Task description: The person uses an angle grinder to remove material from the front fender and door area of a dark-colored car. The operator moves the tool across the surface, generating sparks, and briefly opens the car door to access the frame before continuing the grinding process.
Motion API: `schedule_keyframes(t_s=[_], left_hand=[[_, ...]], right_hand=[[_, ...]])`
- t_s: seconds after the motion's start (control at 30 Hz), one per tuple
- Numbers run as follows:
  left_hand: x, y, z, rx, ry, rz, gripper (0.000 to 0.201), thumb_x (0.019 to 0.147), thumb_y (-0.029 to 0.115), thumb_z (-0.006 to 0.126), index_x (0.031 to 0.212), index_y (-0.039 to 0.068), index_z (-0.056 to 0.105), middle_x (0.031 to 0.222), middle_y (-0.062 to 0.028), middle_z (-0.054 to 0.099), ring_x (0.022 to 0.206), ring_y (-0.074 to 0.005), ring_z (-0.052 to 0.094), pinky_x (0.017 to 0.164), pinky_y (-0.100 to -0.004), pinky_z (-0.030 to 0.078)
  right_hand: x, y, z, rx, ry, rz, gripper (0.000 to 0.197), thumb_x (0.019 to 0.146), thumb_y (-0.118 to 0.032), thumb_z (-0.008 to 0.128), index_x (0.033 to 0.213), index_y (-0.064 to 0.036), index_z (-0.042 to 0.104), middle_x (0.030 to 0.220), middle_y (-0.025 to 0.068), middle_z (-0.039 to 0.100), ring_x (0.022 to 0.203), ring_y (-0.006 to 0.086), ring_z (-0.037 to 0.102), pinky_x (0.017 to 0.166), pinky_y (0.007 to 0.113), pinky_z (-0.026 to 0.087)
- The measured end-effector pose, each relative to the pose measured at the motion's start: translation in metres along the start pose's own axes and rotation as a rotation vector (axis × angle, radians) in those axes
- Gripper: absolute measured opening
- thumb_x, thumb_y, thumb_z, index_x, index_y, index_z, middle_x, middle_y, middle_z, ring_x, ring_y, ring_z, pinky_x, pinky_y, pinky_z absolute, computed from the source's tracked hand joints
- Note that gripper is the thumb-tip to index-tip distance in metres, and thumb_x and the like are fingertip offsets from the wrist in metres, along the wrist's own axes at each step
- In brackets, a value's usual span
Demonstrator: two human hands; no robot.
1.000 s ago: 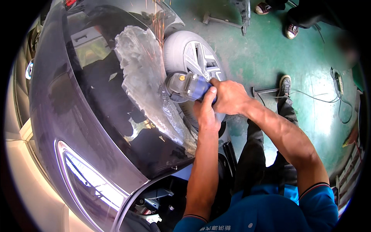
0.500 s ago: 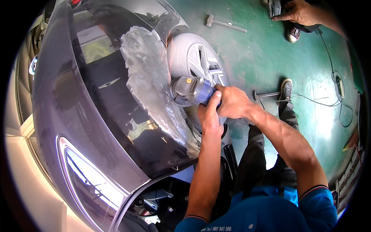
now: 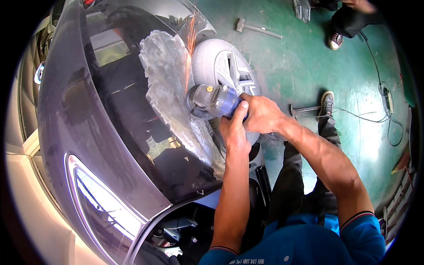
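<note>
Both my hands are closed round the blue body of an angle grinder (image 3: 225, 100). My left hand (image 3: 235, 130) grips it from below and my right hand (image 3: 264, 115) wraps round its rear. The grinder's disc meets the bare, sanded metal patch (image 3: 165, 75) on the dark car's rear fender (image 3: 128, 110), close to the wheel arch. Orange sparks (image 3: 190, 48) fly from the disc toward the far side. Right behind the tool is the grey wheel (image 3: 238, 70) with its spoked rim. The disc's contact edge is partly hidden by the grinder head.
A hammer (image 3: 258, 28) lies on the green floor (image 3: 300, 62) beyond the wheel. Another hammer-like tool (image 3: 304, 108) rests by my shoe. A cable (image 3: 380, 79) runs along the right. Another person's leg (image 3: 351, 22) is at the upper right. An open door gap (image 3: 190, 225) is nearest me.
The grinder has shifted slightly left and the spark stream has grown longer and brighter. At the upper right, the other person's hand has moved away from the grey metal piece.
</note>
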State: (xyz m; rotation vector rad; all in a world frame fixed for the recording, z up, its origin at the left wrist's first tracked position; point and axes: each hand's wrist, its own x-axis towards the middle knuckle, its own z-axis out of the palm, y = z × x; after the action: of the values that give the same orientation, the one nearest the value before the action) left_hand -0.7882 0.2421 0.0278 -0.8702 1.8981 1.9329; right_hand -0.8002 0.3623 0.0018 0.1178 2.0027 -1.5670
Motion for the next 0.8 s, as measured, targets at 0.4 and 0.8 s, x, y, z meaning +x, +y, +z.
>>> schedule_keyframes(t_s=[0.4,0.8], left_hand=[[-0.077,-0.041,-0.023,0.129,0.146,-0.085,0.052,0.090,0.014,0.074,0.134,-0.007,0.056,0.128,-0.0124,0.063,0.117,-0.0211,0.059,0.104,-0.0359,0.043],[-0.072,-0.051,-0.028,0.219,0.173,-0.066,0.047,0.087,0.017,0.079,0.123,-0.010,0.063,0.120,-0.0139,0.067,0.109,-0.0205,0.063,0.098,-0.0340,0.048]], right_hand=[[-0.055,0.046,0.050,0.205,-0.233,-0.033,0.040,0.073,-0.018,0.069,0.105,0.0045,0.063,0.099,0.0303,0.068,0.099,0.0461,0.066,0.085,0.049,0.053],[-0.056,0.058,0.066,0.327,-0.210,-0.008,0.039,0.074,-0.015,0.071,0.105,0.0067,0.063,0.096,0.0293,0.069,0.095,0.0415,0.068,0.086,0.045,0.053]])
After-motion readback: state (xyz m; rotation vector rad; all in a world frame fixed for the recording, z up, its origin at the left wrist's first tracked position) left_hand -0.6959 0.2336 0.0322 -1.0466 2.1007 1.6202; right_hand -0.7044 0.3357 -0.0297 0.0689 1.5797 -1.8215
